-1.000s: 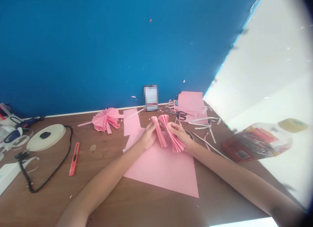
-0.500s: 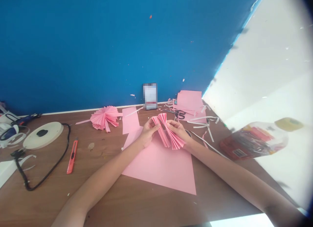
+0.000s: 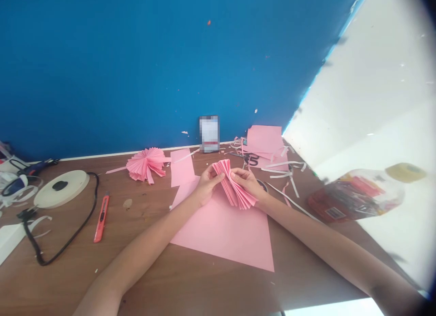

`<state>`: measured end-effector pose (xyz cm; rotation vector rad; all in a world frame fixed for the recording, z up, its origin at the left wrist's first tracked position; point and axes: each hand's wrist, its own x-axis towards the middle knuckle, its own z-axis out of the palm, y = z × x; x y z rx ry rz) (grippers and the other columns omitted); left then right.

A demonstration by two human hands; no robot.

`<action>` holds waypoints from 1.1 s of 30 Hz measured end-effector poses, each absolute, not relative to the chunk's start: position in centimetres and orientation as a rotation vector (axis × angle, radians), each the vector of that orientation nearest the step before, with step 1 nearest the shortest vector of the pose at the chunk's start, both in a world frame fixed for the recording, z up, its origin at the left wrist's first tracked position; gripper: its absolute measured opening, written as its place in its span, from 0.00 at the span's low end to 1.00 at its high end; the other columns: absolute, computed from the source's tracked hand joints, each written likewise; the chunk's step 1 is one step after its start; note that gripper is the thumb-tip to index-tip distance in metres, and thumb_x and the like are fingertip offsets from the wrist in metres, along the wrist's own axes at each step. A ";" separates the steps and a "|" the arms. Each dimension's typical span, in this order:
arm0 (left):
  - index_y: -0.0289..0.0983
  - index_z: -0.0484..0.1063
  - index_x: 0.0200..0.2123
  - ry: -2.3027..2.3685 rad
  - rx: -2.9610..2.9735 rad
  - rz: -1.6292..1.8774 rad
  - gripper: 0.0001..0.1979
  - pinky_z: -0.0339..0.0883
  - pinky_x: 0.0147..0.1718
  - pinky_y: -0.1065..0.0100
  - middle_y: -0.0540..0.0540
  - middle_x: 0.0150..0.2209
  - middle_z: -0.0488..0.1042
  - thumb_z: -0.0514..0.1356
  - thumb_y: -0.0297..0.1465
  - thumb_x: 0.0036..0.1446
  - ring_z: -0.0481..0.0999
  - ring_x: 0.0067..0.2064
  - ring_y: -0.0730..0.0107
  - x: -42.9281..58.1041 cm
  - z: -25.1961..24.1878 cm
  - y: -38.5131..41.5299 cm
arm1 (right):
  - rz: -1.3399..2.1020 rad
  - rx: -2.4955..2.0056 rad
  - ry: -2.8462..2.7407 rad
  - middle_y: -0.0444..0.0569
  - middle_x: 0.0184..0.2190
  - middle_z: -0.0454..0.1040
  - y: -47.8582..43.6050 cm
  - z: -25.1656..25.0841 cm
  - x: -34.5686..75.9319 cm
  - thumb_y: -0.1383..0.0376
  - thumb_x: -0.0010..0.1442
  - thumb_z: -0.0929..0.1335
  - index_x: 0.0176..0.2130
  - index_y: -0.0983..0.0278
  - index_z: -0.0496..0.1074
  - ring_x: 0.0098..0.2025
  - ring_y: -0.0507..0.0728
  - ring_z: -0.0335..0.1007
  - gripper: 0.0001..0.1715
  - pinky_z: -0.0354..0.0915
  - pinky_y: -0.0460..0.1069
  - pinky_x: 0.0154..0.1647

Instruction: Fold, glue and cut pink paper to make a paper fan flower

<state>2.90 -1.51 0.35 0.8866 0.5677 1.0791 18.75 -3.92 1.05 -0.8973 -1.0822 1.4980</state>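
Note:
Between my hands is pink accordion-folded paper (image 3: pixel 235 189), pinched at its middle so that both ends fan out. My left hand (image 3: pixel 207 185) grips its left side, thumb on the front. From the right, my right hand (image 3: pixel 248 183) pinches the other side near the waist. The folded paper is held above a large pink sheet (image 3: pixel 225 234) lying on the table. A finished-looking pink pleated rosette (image 3: pixel 147 165) with paper strips sticking out rests at the back left, beside a small pink paper piece (image 3: pixel 182 167).
A red box cutter (image 3: pixel 101 218) and a cream round lid (image 3: pixel 61 189) with a black cord lie left. Scissors (image 3: pixel 251 159), pink sheets (image 3: pixel 264 140) and paper scraps sit at the back right. A bottle (image 3: pixel 357 194) stands right. A phone-like object (image 3: pixel 209 134) leans against the blue wall.
My hands have brought the two pleated halves together; the gap between them has closed and they now meet side by side. The other things stay where they were.

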 end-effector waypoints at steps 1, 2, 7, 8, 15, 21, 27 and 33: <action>0.38 0.68 0.44 0.573 0.884 1.081 0.22 0.64 0.47 0.64 0.46 0.41 0.74 0.69 0.31 0.44 0.74 0.44 0.68 2.9 0.4 -1.5 | 1.495 -0.903 -1.088 0.44 0.32 0.73 -3.9 1.1 18.7 0.56 0.50 0.73 0.34 0.61 0.76 0.32 0.50 0.66 0.13 0.62 0.47 0.36; 0.38 0.68 0.44 0.576 0.883 1.083 0.22 0.64 0.47 0.65 0.46 0.41 0.74 0.69 0.31 0.44 0.73 0.45 0.68 2.9 0.4 -1.5 | 1.496 -0.906 -1.091 0.44 0.32 0.73 -4.0 1.1 18.7 0.56 0.50 0.73 0.34 0.61 0.76 0.32 0.50 0.66 0.13 0.62 0.47 0.36; 0.38 0.68 0.44 0.566 0.888 1.094 0.22 0.64 0.47 0.64 0.46 0.41 0.74 0.68 0.31 0.44 0.74 0.44 0.68 3.0 0.3 -1.6 | 1.479 -0.930 -1.113 0.44 0.32 0.73 -4.0 1.3 18.7 0.56 0.50 0.72 0.34 0.62 0.76 0.32 0.51 0.66 0.13 0.62 0.47 0.36; 0.38 0.68 0.44 0.566 0.888 1.099 0.22 0.64 0.47 0.64 0.46 0.41 0.74 0.69 0.31 0.44 0.74 0.44 0.68 3.0 0.3 -1.6 | 1.476 -0.941 -1.117 0.44 0.31 0.73 -4.0 1.4 18.6 0.56 0.50 0.72 0.33 0.62 0.75 0.32 0.51 0.66 0.14 0.62 0.47 0.35; 0.38 0.69 0.43 0.612 0.923 1.102 0.21 0.62 0.49 0.65 0.46 0.41 0.74 0.69 0.30 0.44 0.73 0.45 0.69 2.9 0.1 -1.5 | 1.494 -0.966 -1.121 0.43 0.28 0.70 -4.0 1.4 18.5 0.54 0.49 0.72 0.33 0.63 0.72 0.29 0.50 0.63 0.17 0.61 0.46 0.31; 0.37 0.70 0.42 0.631 0.929 1.107 0.20 0.62 0.48 0.66 0.46 0.40 0.74 0.69 0.31 0.43 0.73 0.45 0.69 2.9 0.1 -1.4 | 1.486 -0.971 -1.151 0.40 0.23 0.65 -4.1 1.8 18.4 0.53 0.49 0.72 0.32 0.62 0.69 0.25 0.48 0.58 0.17 0.57 0.45 0.26; 0.37 0.71 0.41 0.630 0.925 1.099 0.22 0.63 0.48 0.67 0.47 0.39 0.74 0.70 0.31 0.41 0.73 0.44 0.70 3.0 0.3 -1.5 | 1.446 -0.965 -1.201 0.40 0.24 0.66 -4.0 1.7 18.3 0.52 0.49 0.72 0.33 0.62 0.67 0.26 0.49 0.59 0.18 0.57 0.45 0.27; 0.37 0.71 0.41 0.623 0.928 1.080 0.22 0.64 0.47 0.67 0.47 0.39 0.74 0.71 0.31 0.39 0.73 0.44 0.68 2.9 0.1 -1.4 | 1.456 -0.944 -1.181 0.40 0.25 0.67 -3.6 1.0 18.5 0.54 0.50 0.72 0.33 0.61 0.68 0.26 0.49 0.60 0.16 0.58 0.46 0.29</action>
